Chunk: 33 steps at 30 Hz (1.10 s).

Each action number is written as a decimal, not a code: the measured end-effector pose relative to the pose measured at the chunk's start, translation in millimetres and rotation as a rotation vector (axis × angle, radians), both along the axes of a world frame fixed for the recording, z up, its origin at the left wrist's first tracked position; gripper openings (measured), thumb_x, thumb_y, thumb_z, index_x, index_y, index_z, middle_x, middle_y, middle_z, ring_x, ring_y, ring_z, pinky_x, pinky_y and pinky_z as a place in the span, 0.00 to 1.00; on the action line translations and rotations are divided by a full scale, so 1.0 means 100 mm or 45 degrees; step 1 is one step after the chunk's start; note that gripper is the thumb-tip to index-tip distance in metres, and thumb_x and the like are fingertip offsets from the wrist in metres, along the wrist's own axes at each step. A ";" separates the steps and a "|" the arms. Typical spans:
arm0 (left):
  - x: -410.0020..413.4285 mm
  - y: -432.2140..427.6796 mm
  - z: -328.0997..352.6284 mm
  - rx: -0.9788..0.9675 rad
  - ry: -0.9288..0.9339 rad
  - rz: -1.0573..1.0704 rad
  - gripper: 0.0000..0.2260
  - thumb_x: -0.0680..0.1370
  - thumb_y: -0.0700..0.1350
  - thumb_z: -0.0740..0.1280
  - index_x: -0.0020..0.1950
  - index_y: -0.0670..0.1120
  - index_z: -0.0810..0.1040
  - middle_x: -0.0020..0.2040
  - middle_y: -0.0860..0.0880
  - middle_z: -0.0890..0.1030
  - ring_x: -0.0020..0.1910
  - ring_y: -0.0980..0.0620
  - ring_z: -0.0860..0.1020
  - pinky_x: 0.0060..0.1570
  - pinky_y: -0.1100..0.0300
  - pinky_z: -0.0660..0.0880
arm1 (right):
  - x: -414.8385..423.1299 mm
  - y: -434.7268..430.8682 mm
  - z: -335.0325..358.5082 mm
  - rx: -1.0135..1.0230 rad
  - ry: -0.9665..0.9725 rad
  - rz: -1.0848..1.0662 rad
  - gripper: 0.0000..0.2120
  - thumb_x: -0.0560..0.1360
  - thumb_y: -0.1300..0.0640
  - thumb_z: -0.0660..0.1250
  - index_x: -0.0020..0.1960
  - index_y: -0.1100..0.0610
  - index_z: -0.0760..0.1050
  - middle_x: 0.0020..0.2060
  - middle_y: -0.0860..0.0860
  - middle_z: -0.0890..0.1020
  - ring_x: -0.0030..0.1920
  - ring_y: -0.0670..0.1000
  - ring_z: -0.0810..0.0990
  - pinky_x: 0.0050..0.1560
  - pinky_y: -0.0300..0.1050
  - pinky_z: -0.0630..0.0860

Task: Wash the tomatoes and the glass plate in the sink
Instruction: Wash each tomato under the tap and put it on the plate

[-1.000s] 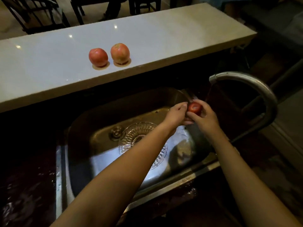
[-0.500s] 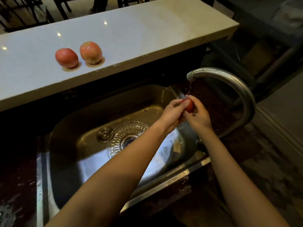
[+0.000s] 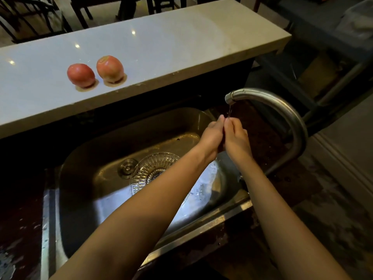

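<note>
My left hand [image 3: 213, 136] and my right hand [image 3: 236, 138] are cupped together under the tap's spout [image 3: 230, 99], where a thin stream of water runs onto them. The small red tomato they enclose is hidden between the palms. A patterned glass plate [image 3: 153, 170] lies on the bottom of the steel sink [image 3: 84, 199], partly covered by my left forearm. Two larger tomatoes, one on the left [image 3: 81, 75] and one on the right [image 3: 110, 69], rest on the white counter [image 3: 171, 43] behind the sink.
The curved steel tap [image 3: 286, 118] arches over the sink's right side. A round drain plug [image 3: 127, 168] sits left of the plate. Dark wet worktop [image 3: 20, 229] surrounds the sink. Chair legs [image 3: 40, 15] stand beyond the counter.
The hands have closed fully around the small tomato, which showed between the fingers earlier and is now hidden. The view has shifted slightly; the counter tomatoes have not moved.
</note>
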<state>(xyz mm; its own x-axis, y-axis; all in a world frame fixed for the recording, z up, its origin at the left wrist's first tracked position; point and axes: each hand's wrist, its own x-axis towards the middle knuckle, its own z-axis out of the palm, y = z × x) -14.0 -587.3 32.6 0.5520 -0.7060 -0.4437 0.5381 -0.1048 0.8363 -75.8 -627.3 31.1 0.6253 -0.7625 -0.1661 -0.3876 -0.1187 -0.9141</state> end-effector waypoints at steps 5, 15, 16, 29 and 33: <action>-0.09 -0.08 -0.05 -0.052 -0.014 -0.010 0.16 0.82 0.49 0.55 0.66 0.43 0.70 0.60 0.38 0.77 0.57 0.45 0.77 0.50 0.54 0.76 | 0.06 -0.11 0.16 0.288 -0.199 -0.189 0.11 0.79 0.53 0.53 0.48 0.52 0.74 0.46 0.54 0.79 0.53 0.57 0.78 0.55 0.55 0.74; -0.05 -0.06 -0.10 -0.010 -0.152 -0.018 0.12 0.80 0.51 0.56 0.60 0.47 0.70 0.50 0.48 0.79 0.51 0.52 0.78 0.50 0.55 0.76 | 0.10 -0.01 0.20 0.472 -0.257 -0.301 0.14 0.80 0.51 0.54 0.44 0.52 0.77 0.37 0.49 0.78 0.43 0.50 0.78 0.41 0.43 0.74; -0.04 -0.05 -0.10 -0.018 -0.162 0.000 0.12 0.80 0.51 0.56 0.59 0.46 0.72 0.49 0.48 0.80 0.50 0.52 0.78 0.49 0.56 0.76 | 0.11 0.01 0.21 0.420 -0.237 -0.246 0.15 0.80 0.51 0.53 0.45 0.52 0.77 0.38 0.50 0.79 0.43 0.50 0.78 0.42 0.44 0.75; -0.04 0.16 0.16 0.321 -1.027 -0.040 0.19 0.79 0.45 0.60 0.70 0.44 0.65 0.65 0.43 0.70 0.60 0.47 0.71 0.56 0.60 0.68 | 0.11 0.10 0.21 0.841 -0.472 -0.290 0.13 0.80 0.50 0.55 0.46 0.54 0.75 0.42 0.54 0.79 0.43 0.49 0.79 0.38 0.41 0.76; 0.13 0.45 0.25 0.414 -1.569 -0.309 0.23 0.76 0.47 0.67 0.70 0.45 0.68 0.63 0.44 0.75 0.63 0.46 0.68 0.60 0.59 0.63 | 0.01 0.04 0.11 0.990 -0.499 -0.066 0.13 0.80 0.48 0.55 0.50 0.54 0.74 0.44 0.55 0.82 0.39 0.49 0.85 0.33 0.43 0.80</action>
<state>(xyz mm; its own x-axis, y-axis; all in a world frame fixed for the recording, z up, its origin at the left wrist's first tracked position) -0.6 -542.4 57.5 0.5906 -0.8016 0.0929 -0.6243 -0.3810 0.6819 -74.3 -623.0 42.2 0.7141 -0.5512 -0.4316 -0.0159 0.6036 -0.7971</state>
